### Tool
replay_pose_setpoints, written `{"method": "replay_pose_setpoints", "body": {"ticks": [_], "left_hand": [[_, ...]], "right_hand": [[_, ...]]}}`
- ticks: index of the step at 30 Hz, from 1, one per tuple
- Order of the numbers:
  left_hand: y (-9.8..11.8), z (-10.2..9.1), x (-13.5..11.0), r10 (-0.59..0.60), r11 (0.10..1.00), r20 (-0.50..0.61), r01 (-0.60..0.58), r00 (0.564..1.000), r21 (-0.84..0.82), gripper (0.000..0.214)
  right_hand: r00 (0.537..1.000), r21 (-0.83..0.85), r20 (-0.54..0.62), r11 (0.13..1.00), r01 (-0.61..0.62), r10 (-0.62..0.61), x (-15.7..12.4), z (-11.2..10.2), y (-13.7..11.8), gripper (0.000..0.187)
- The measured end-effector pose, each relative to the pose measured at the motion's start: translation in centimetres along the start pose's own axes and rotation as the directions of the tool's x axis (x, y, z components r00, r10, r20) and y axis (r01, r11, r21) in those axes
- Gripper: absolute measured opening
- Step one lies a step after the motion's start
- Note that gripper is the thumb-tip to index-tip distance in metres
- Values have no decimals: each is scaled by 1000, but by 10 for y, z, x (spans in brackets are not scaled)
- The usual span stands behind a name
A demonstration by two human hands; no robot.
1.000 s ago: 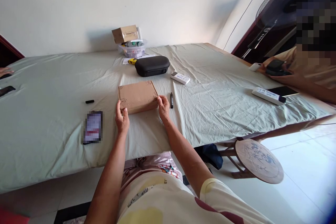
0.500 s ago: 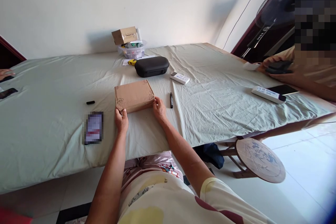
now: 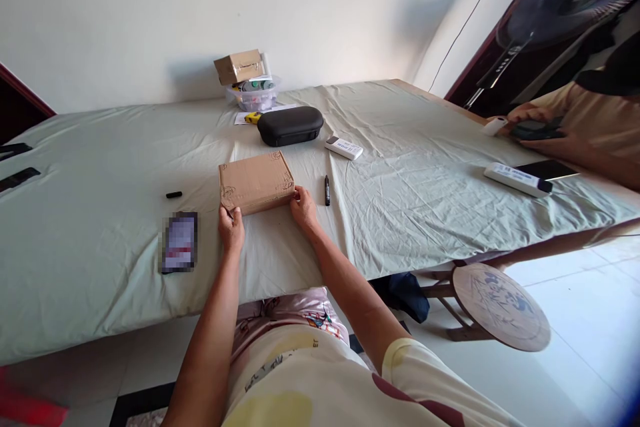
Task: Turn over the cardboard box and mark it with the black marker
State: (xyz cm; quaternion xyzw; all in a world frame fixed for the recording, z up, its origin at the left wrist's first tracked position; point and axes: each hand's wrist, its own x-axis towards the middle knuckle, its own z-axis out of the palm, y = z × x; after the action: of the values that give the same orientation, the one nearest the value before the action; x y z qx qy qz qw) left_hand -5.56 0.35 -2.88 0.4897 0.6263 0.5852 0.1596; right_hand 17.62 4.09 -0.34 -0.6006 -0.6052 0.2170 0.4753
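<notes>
A flat brown cardboard box with dark drawings at its corners lies on the cloth-covered table. My left hand grips its near left corner, thumb against the front side. At the near right corner my right hand holds the box, fingers closed on its edge. Right of that hand lies a black marker without its cap; a black cap rests left of the box. A phone, its screen blurred out, lies to the left of my left hand.
Behind the box are a black hard case, a white device and a plastic basket under a small carton. Another person's hands hold something dark at the right, near a second white device. A stool stands below.
My hands and the box keep their place. The view has shifted slightly. At the far left, the other hand seen earlier is out of sight.
</notes>
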Motion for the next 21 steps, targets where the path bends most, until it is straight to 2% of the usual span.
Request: {"method": "replay_pose_setpoints", "body": {"ticks": [9, 11, 13, 15, 17, 19, 21], "left_hand": [[4, -2, -2, 3, 1000, 9, -3, 1000, 6, 30], [10, -3, -5, 6, 1000, 13, -7, 1000, 24, 34], [22, -7, -12, 17, 999, -47, -14, 999, 53, 44], [45, -16, -24, 40, 997, -192, -28, 981, 67, 55], [80, -31, -39, 64, 997, -279, -75, 958, -29, 50], [125, -53, -55, 80, 974, -234, -125, 969, -186, 40], [172, -83, -71, 158, 915, -60, -169, 986, -367, 42]], "right_hand": [[997, -43, 41, 997, -71, 73, 0, -6, -5, 53], [996, -29, 35, 997, -76, 77, 1, -6, -5, 51], [996, 5, 6, 996, -84, 84, 2, -5, -3, 49], [994, 57, -46, 994, -93, 96, 3, -4, 1, 47], [990, 112, -97, 989, -96, 107, 5, -3, 5, 47], [984, 150, -137, 985, -91, 112, 6, -3, 8, 46], [980, 163, -159, 982, -93, 119, 6, -4, 9, 45]]}}
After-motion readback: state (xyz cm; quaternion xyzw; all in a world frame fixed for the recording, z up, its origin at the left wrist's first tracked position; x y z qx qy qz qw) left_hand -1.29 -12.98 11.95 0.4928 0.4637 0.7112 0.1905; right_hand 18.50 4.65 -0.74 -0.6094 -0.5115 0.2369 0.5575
